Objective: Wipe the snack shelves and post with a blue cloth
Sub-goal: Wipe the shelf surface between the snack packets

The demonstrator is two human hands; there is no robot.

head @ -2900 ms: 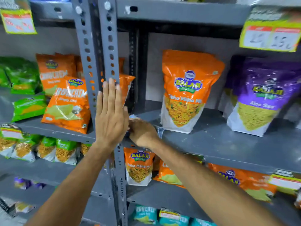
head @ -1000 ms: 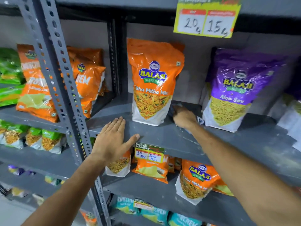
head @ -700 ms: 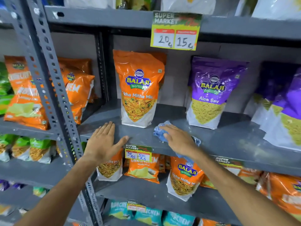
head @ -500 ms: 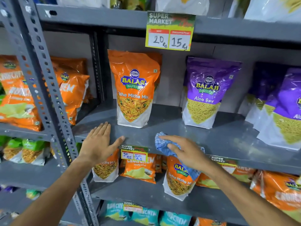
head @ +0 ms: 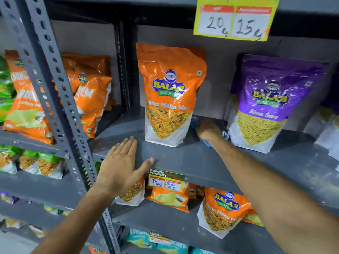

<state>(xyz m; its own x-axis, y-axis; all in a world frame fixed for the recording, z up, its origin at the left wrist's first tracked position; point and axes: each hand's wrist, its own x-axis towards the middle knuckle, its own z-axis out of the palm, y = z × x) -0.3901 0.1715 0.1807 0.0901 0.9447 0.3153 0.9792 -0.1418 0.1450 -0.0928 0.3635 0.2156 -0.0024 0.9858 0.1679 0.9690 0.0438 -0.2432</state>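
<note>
At the far left I am seeing the post (head: 55, 99) standing upright, its holes facing me, with orange bags behind it. Just beside it, the left hand (head: 122, 166) is lying flat on the front edge of the shelf (head: 183, 162), fingers spread and thumb out, gripping nothing; I am reading this as a bracing contact. Moving right, the orange bag (head: 169, 94) is standing upright on the shelf. Between it and the purple bag (head: 269, 101), the right hand (head: 209, 130) is reaching to the back of the shelf and pressing down on the blue cloth (head: 208, 143), which is showing only at the hand's edges; I cannot tell how the fingers are curled. I am judging the step in hand to be wiping the gap between the two bags. The next move is calling for a stroke toward the front edge without toppling either bag
</note>
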